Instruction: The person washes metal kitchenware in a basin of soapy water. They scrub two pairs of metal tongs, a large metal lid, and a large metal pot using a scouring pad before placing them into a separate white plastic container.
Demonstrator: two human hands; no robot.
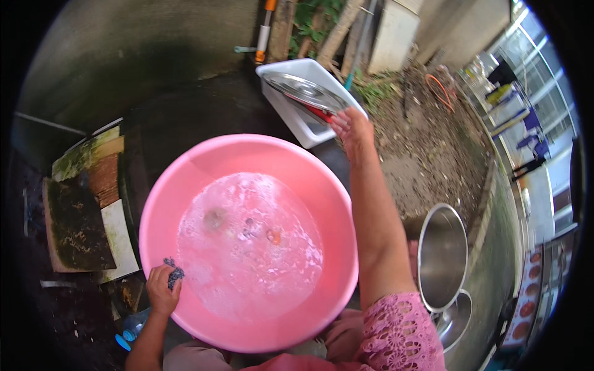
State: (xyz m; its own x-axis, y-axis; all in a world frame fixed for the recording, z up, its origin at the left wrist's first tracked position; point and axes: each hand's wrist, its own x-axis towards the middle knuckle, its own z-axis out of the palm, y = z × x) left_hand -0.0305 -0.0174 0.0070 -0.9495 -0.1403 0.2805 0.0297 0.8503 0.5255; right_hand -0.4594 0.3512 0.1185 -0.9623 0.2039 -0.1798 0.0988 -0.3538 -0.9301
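Observation:
A big pink basin [185, 179] full of soapy water sits right below me, with a few small items blurred under the foam. My left hand [162, 289] rests on its near-left rim, shut on a dark scouring pad [174, 274]. My right hand [348, 125] reaches past the basin's far rim to a white rectangular tub [291, 111]. Its fingers touch the edge of a round metal lid [306, 91] and something red in the tub; the grip itself is hidden.
A tall steel pot [442, 255] and a steel lid [455, 318] stand at my right. Wooden boards and tiles [80, 210] lie at the left. A blue-capped bottle [129, 331] is by my left wrist. Bare soil, a hose and buildings lie beyond.

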